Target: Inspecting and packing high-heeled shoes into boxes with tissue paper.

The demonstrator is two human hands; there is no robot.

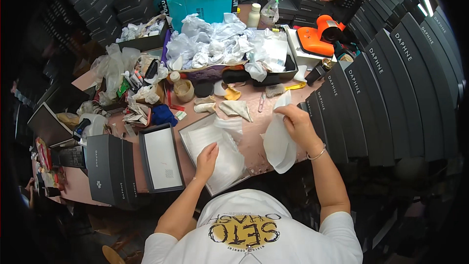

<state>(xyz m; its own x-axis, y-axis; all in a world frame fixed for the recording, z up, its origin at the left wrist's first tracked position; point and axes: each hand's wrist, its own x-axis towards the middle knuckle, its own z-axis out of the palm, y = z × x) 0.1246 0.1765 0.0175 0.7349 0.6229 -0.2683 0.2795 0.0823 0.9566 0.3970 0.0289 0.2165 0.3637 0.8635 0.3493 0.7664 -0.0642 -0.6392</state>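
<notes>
Stacked dark boxes walled the pink desk I watched remotely. One purple-sided box held crumpled white paper; of two shallower boxes nearer, one showed a white inside, the other white wrapping. I had the right hand pinching one white sheet to the wrapping's right; the left hand curled loosely over the wrapping, its grip unclear.

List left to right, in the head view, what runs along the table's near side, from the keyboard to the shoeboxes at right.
Black keyboard, closed dark-grey shoeboxes, open dark box with white inside, open box of white wrapping, translucent white sheet in the right hand, right-side dark-grey shoeboxes.
</notes>
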